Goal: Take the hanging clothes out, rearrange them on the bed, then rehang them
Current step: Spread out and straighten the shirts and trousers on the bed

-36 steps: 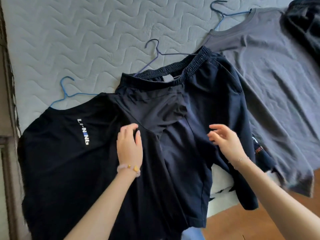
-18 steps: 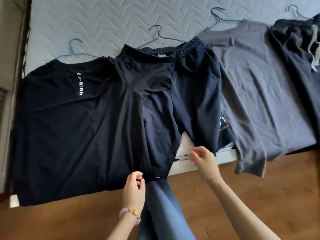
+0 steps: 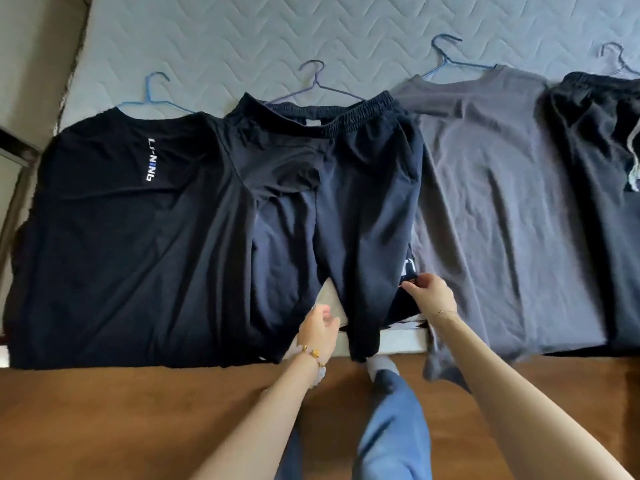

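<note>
Four garments lay in a row across the bed [image 3: 242, 32], each with a wire hanger hook showing at the far side.

- Black tee [image 3: 114, 237] was leftmost and flat, with its hem at the bed's near edge.
- Left grip [image 3: 318, 329] sat at the gap between the legs of the shorts [image 3: 363, 188], fingers loosely curled by the left leg's hem. Could not tell whether it held cloth.
- Shorts overlapped the black tee's side. The waistband was bunched below its hanger [image 3: 317, 83].
- Right grip [image 3: 433, 297] pinched dark cloth at the right leg's outer edge, by a printed patch, just beside the grey tee [image 3: 502, 202].
- Dark pair [image 3: 595, 202] lay at far right, partly out of frame.

Judgement: the step was flattening the shorts' legs. It would go best with both hems drawn toward the near edge together, under even tension, so the waistband did not slip on the hanger. The right leg should then be parted from the grey tee before rehanging.
</note>
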Demonstrator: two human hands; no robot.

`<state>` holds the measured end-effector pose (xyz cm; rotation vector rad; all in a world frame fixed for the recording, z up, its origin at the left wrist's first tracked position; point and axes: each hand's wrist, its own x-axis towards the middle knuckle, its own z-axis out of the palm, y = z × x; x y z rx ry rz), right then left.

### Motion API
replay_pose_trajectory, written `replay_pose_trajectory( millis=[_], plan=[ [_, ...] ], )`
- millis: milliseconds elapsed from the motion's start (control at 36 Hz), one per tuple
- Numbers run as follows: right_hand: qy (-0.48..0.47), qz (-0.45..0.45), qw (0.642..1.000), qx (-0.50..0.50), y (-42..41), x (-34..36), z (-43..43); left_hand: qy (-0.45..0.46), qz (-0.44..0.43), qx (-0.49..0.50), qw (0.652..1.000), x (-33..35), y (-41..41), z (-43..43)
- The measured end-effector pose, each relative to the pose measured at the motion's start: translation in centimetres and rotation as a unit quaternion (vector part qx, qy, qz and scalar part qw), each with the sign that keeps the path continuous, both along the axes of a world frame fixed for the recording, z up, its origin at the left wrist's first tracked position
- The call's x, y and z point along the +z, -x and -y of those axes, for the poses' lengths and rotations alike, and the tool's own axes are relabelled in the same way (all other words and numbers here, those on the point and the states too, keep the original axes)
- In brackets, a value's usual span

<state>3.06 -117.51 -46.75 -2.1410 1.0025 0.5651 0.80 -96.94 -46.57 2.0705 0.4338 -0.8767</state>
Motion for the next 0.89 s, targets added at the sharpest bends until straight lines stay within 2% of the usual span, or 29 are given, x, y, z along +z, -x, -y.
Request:
replay_pose_trajectory(
  millis=[83,167,306,444,556,750,806,889],
  plan=[
    [-0.008,-0.030,0.999,0.005,-0.6,-1.3,0.9,0.000,-0.039,0.044,0.998,-0.8,-0.7,2.4],
    [-0.028,-0.033,0.999,0.007,-0.6,-2.1,2.2,0.000,-0.041,0.122,0.992,-1.2,-1.4,4.2],
    [-0.112,0.031,0.992,0.045,0.3,-1.6,4.3,0.003,-0.022,0.221,0.975,-1.1,-2.3,6.2],
    [-0.093,0.118,0.988,-0.015,1.2,0.8,9.8,0.019,0.062,0.351,0.934,-0.3,-0.9,6.4],
    [-0.062,0.123,0.990,-0.022,2.7,2.2,14.9,0.029,0.068,0.345,0.936,-0.4,0.1,6.6],
    [-0.070,-0.001,0.997,0.010,5.0,-0.9,16.4,-0.057,-0.011,0.296,0.953,-1.3,0.3,8.9],
    [-0.073,-0.035,0.996,0.026,5.2,-1.9,16.2,-0.047,-0.029,0.287,0.956,-1.5,0.6,8.9],
    [-0.053,-0.059,0.995,0.066,4.8,-2.5,16.1,0.018,-0.043,0.289,0.956,-1.8,1.2,8.7]
  ],
)
